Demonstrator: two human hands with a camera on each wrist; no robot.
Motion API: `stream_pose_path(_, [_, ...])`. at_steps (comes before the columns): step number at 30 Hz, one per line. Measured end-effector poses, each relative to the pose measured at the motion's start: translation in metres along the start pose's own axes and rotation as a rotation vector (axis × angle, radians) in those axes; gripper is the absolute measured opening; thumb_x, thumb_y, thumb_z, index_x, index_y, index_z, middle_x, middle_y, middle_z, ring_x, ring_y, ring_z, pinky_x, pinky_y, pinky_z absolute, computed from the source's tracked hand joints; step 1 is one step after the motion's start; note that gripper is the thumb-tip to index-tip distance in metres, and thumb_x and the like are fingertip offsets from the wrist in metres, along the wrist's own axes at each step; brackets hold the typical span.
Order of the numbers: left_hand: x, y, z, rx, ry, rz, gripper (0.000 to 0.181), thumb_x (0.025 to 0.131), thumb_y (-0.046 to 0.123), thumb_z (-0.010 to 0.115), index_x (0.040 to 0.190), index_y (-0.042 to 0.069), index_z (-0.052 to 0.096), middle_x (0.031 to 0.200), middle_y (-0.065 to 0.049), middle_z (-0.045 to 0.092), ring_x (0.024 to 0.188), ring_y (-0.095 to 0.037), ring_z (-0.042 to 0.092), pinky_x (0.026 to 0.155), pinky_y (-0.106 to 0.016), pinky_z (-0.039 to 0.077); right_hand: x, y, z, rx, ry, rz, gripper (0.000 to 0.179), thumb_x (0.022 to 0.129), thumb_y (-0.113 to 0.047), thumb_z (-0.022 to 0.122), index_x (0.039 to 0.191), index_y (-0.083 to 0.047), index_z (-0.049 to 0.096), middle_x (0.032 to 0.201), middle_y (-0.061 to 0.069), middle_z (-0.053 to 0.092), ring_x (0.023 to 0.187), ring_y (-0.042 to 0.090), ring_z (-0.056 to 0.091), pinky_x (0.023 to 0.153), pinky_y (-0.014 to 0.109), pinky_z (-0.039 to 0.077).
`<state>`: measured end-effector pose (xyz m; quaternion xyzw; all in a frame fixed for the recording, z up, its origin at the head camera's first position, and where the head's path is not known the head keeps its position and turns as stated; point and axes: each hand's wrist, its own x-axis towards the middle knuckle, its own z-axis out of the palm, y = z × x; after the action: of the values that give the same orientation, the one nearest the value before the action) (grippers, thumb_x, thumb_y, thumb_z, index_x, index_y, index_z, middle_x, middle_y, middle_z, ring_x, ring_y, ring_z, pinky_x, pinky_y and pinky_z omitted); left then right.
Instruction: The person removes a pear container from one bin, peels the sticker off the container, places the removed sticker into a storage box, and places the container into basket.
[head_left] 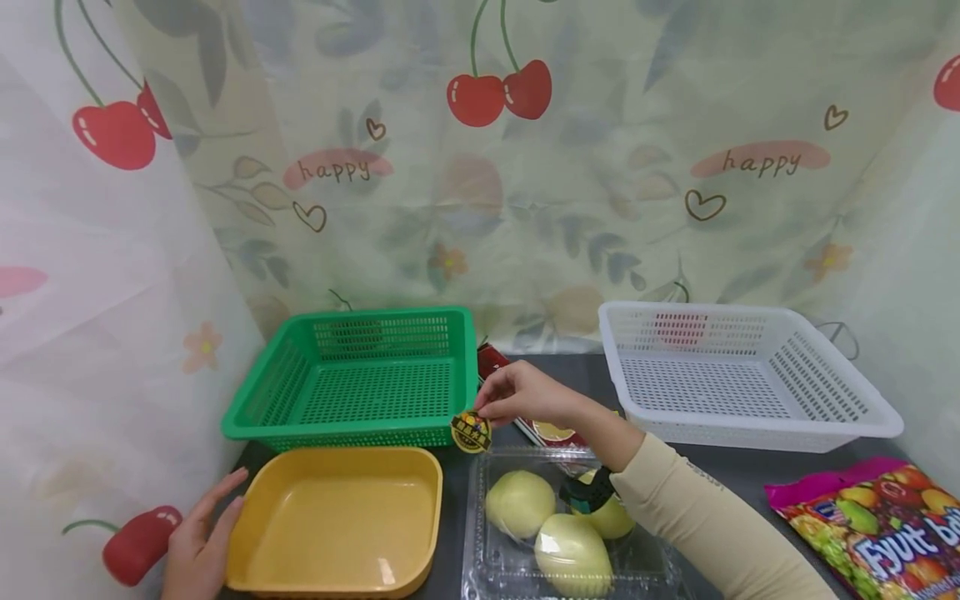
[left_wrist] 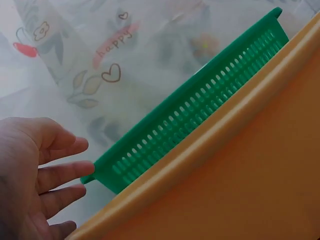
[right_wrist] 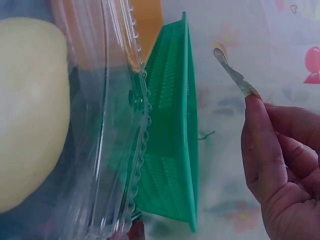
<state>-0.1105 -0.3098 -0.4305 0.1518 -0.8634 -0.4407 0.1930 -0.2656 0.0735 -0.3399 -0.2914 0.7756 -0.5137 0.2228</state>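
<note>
Between thumb and fingertips my right hand (head_left: 528, 396) pinches a round black-and-gold sticker (head_left: 472, 432) with a fruit picture, near the green basket's front right corner. The right wrist view shows the sticker (right_wrist: 232, 72) nearly edge-on and slightly bent. Below the right forearm sits a clear plastic box (head_left: 517, 454) with three pale yellow round fruits (head_left: 521, 504) inside; the forearm partly hides one. My left hand (head_left: 201, 542) is beside the left rim of the yellow tray (head_left: 333, 517). Its fingers (left_wrist: 65, 175) are loosely extended with nothing held; I cannot tell whether it touches the tray.
A green basket (head_left: 386, 392) stands behind the yellow tray, and a white basket (head_left: 693, 392) is at the back right. A colourful fruit-printed bag (head_left: 885, 525) lies at the right. Behind the right hand, red printed items (head_left: 491, 360) are partly hidden. Printed curtains surround the table.
</note>
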Motion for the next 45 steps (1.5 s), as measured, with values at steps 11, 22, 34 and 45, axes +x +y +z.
stream_pose_path(11, [0.005,-0.007,0.007,-0.035,-0.101,-0.153,0.047,0.101,0.033,0.032,0.139,0.007,0.043,0.143,-0.013,0.043,0.118,0.003,0.042,0.077,0.005,0.036,0.01,-0.006,0.008,0.04,0.01,0.005,0.014,0.086,-0.003,0.064,0.097,0.005,0.066,0.089,0.009,0.069,0.072,0.011,0.066,0.071,0.032,0.058])
stream_pose_path(22, [0.005,-0.009,0.012,-0.027,-0.09,-0.157,0.044,0.102,0.028,0.03,0.136,0.006,0.046,0.139,-0.015,0.047,0.092,0.022,0.035,0.074,0.006,0.034,0.016,-0.011,0.011,0.037,-0.016,-0.011,0.014,0.085,-0.002,0.064,0.097,0.005,0.066,0.091,0.01,0.069,0.074,0.011,0.066,0.074,0.034,0.058])
stream_pose_path(34, [0.007,-0.008,0.013,-0.011,-0.116,-0.224,0.045,0.103,0.029,0.027,0.138,0.007,0.044,0.14,-0.011,0.047,0.123,-0.02,0.043,0.084,0.0,0.038,0.025,-0.013,0.026,0.045,-0.048,0.012,0.014,0.084,-0.001,0.064,0.097,0.005,0.067,0.089,0.01,0.069,0.074,0.01,0.066,0.076,0.036,0.057])
stream_pose_path(45, [0.007,-0.01,0.012,-0.005,-0.116,-0.18,0.044,0.102,0.029,0.03,0.136,0.006,0.046,0.139,-0.013,0.048,0.111,0.002,0.045,0.075,0.006,0.033,0.041,-0.015,0.046,0.06,-0.1,-0.004,0.014,0.086,-0.002,0.063,0.097,0.005,0.067,0.09,0.012,0.069,0.072,0.01,0.065,0.074,0.034,0.057])
